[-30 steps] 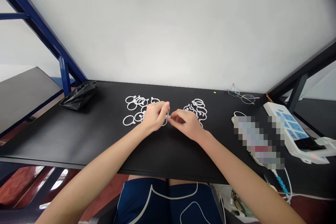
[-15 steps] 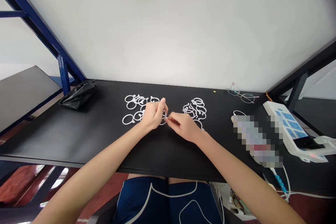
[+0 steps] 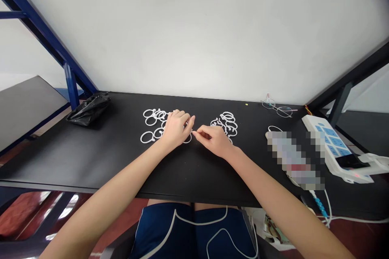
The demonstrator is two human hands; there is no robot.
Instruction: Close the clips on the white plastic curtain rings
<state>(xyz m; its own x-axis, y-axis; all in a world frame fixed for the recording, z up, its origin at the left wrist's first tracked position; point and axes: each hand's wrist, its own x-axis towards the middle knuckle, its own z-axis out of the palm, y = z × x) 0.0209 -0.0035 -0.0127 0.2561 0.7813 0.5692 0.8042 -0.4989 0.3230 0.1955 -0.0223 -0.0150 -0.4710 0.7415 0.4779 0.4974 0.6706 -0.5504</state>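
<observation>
Over the right side of a loose group of white plastic rings point(image 3: 147, 137), my left hand point(image 3: 176, 129) is curled, thumb toward the fingers. A bit of white shows between them, apparently part of a ring, mostly hidden. Just below its fingers a white ring point(image 3: 187, 138) is partly visible. My right hand point(image 3: 214, 139) is closed in a pinch, its fingertips close to my left thumb. Whatever the pinch holds is too small to make out. Behind my right hand is a second pile of white rings point(image 3: 231, 126) with small knobs.
A black plastic bag point(image 3: 89, 109) lies at the left of the black table point(image 3: 91, 158). To the right are eyeglasses point(image 3: 284, 111), a blurred-out device point(image 3: 294, 160) with a cable, and a white power strip point(image 3: 331, 141). A white wall point(image 3: 194, 36) stands behind.
My left hand has rolled over, so its back and fingers now face up more. The fingertips of both hands have come slightly apart, and the view has shifted a little.
</observation>
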